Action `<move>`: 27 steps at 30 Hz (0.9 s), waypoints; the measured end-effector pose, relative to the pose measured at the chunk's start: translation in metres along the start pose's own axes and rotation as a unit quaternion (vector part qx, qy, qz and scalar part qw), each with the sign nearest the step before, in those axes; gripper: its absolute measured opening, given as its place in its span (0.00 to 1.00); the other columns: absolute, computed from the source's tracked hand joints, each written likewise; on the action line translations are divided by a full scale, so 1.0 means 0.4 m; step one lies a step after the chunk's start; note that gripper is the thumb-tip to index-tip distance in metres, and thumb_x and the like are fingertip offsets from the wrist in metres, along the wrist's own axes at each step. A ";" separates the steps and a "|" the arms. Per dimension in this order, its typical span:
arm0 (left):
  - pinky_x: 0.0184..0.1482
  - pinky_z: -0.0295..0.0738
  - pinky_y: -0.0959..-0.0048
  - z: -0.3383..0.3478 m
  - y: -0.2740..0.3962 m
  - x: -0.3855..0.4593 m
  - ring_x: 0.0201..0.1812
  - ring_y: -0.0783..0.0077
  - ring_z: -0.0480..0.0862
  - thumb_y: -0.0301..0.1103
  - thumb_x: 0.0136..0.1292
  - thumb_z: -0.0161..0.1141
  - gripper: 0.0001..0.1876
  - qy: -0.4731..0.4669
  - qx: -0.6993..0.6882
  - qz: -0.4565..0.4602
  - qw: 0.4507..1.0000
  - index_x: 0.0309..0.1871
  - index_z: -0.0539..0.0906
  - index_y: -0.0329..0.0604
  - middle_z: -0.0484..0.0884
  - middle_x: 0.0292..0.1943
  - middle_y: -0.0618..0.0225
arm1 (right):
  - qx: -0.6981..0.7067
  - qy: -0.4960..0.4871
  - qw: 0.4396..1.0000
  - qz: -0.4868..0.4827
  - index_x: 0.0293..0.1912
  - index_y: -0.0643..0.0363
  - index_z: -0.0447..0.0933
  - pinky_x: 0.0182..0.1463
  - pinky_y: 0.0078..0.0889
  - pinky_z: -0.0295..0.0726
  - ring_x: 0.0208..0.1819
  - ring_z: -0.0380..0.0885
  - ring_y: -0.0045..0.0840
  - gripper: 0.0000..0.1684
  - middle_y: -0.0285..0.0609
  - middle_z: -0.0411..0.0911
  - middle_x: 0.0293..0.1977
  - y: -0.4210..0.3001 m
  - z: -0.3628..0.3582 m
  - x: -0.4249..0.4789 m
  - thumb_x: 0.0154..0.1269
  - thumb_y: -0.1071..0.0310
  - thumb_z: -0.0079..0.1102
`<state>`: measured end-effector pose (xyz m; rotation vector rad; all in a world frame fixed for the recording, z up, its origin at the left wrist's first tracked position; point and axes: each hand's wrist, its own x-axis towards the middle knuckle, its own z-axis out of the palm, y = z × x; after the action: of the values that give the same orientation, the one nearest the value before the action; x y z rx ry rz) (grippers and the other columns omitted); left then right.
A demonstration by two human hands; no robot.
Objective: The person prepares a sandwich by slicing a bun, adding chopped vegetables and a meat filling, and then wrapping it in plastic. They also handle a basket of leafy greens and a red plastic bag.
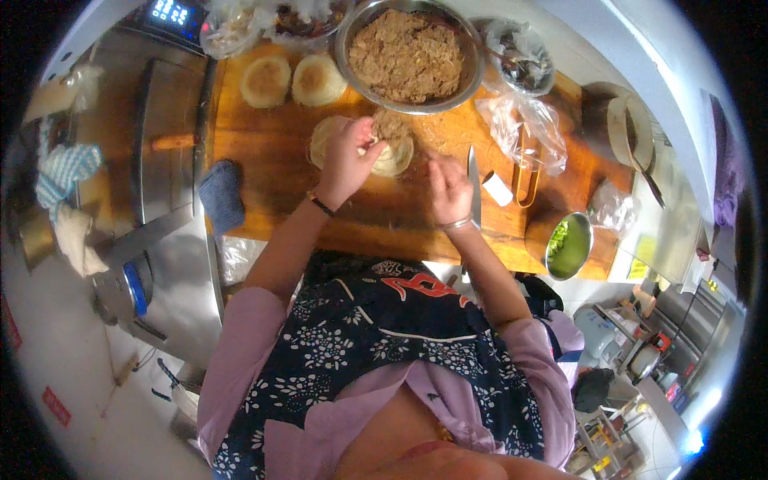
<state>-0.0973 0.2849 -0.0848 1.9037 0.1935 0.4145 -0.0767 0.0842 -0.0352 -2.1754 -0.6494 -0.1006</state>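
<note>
A split flatbread [398, 157] lies opened on the wooden worktop, with brown minced filling [393, 127] on its far right part. My left hand [351, 155] is over the bread's middle, and a pale bit of bread shows between thumb and fingers. To the right of the bread, my right hand [451, 189] hovers with loosely bent fingers; nothing shows in it, though the fingertips are blurred. A knife [473, 180] lies just beyond that hand, partly behind the wrist. Past the bread stands a steel bowl [351, 78] heaped with the same brown filling.
Two browned flatbreads [265, 81] lie at the far left of the worktop [270, 180]. Near the left edge is a folded blue cloth [222, 197]. Rightward are a white cylinder [497, 188], tongs [525, 186], plastic bags [528, 129], a pot with chopped greens [569, 246] and a ladle [639, 159].
</note>
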 end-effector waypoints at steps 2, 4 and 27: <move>0.36 0.77 0.69 0.005 -0.061 -0.049 0.32 0.62 0.81 0.28 0.53 0.69 0.22 -0.054 0.015 -0.039 0.998 0.50 0.76 0.34 0.78 0.34 0.55 | -0.046 -0.040 0.997 -0.052 0.52 0.61 0.76 0.42 0.39 0.77 0.36 0.77 0.44 0.15 0.52 0.77 0.35 0.045 0.037 -0.037 0.66 0.73 0.53; 0.39 0.77 0.67 0.014 -0.137 -0.083 0.34 0.59 0.81 0.27 0.56 0.65 0.20 -0.071 0.040 -0.067 0.994 0.52 0.76 0.34 0.78 0.35 0.54 | -0.108 -0.105 0.985 -0.084 0.54 0.61 0.75 0.42 0.40 0.77 0.36 0.76 0.45 0.18 0.52 0.76 0.35 0.079 0.054 -0.049 0.64 0.75 0.54; 0.37 0.78 0.71 0.000 -0.115 -0.020 0.33 0.65 0.82 0.27 0.58 0.64 0.15 -0.004 0.036 0.002 0.999 0.49 0.79 0.40 0.78 0.36 0.59 | 0.006 -0.030 0.999 0.038 0.48 0.64 0.78 0.41 0.37 0.77 0.37 0.78 0.42 0.11 0.51 0.77 0.34 0.070 -0.039 -0.031 0.68 0.73 0.52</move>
<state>-0.1018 0.2991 -0.1289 1.9771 0.2008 0.4072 -0.0715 0.0530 -0.0486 -2.1963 -0.5986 0.0096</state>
